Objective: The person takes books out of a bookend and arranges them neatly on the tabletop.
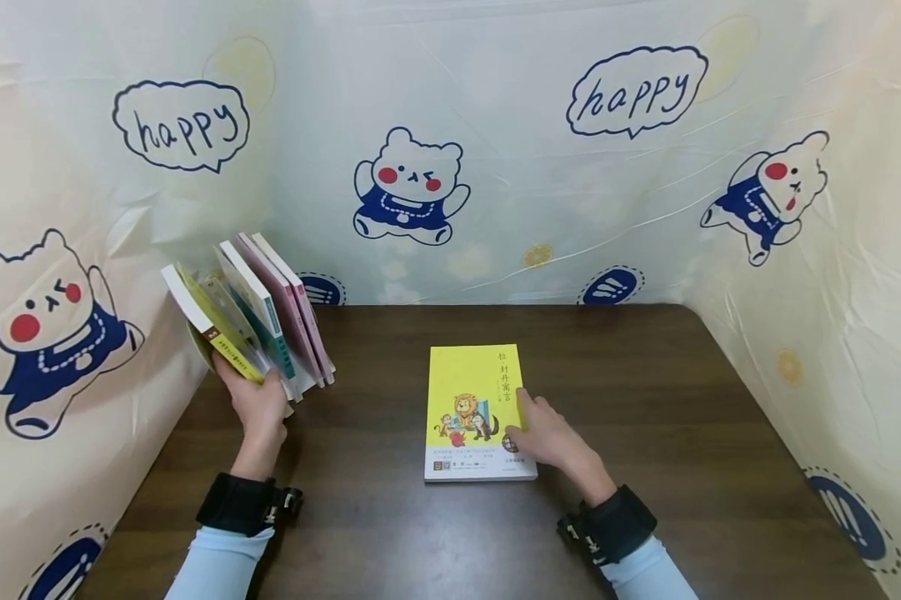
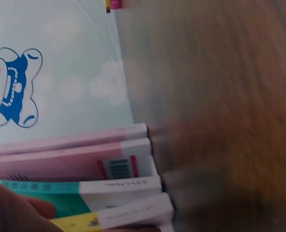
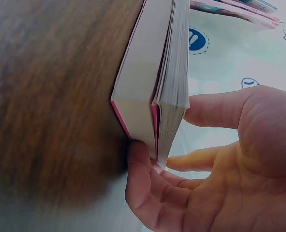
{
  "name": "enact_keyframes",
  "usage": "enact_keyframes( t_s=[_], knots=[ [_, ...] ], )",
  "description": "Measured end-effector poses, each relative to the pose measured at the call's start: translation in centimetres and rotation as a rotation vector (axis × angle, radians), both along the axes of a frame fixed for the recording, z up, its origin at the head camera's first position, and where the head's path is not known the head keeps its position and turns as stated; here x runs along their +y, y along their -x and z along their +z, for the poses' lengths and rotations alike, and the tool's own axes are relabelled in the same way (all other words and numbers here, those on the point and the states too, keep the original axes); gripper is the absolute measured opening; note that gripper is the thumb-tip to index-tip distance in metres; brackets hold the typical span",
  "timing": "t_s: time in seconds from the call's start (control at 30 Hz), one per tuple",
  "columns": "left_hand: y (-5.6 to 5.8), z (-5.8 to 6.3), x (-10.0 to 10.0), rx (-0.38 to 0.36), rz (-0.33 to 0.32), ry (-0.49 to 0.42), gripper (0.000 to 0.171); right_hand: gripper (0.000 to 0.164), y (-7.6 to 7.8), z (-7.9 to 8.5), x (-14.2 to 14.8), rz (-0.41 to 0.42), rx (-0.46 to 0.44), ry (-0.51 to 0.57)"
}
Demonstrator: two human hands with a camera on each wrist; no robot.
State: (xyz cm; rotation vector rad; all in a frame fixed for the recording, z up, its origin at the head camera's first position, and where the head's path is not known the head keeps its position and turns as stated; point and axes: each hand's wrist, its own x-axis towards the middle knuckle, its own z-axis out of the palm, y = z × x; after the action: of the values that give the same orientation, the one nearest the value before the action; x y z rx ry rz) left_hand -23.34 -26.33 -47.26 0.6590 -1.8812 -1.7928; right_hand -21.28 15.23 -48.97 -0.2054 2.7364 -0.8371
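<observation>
At the table's left side, several books lean in an upright row. My left hand [image 1: 261, 412] grips the near end of that row at a yellow-and-white spined book [image 1: 228, 337]. Beyond it stand a teal-and-white spined book [image 1: 275, 329] and pink books [image 1: 288, 304], seen in the left wrist view too. Near the middle lies a yellow-covered book [image 1: 465, 375] with cartoon animals. A thicker book with a pink cover edge [image 3: 138, 67] lies beneath it in the right wrist view. My right hand [image 1: 558, 433] holds their right edge, thumb above, fingers at the lower cover.
The dark wooden table [image 1: 390, 542] runs back to a pale curtain [image 1: 510, 225] printed with bears, which also hangs along both sides. Black straps with small cameras circle both wrists.
</observation>
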Motion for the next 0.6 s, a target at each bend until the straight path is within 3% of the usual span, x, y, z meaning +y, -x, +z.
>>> enact_keyframes(
  t_s=[0.4,0.6],
  knots=[
    [0.05,-0.56,-1.03,-0.087,-0.018,0.117,0.097,0.076,0.07,-0.15,-0.03,-0.001,-0.006,0.000],
    [0.00,-0.53,-1.10,-0.083,-0.035,0.137,0.098,0.077,0.17,-0.04,0.01,0.000,-0.006,-0.004]
  ],
)
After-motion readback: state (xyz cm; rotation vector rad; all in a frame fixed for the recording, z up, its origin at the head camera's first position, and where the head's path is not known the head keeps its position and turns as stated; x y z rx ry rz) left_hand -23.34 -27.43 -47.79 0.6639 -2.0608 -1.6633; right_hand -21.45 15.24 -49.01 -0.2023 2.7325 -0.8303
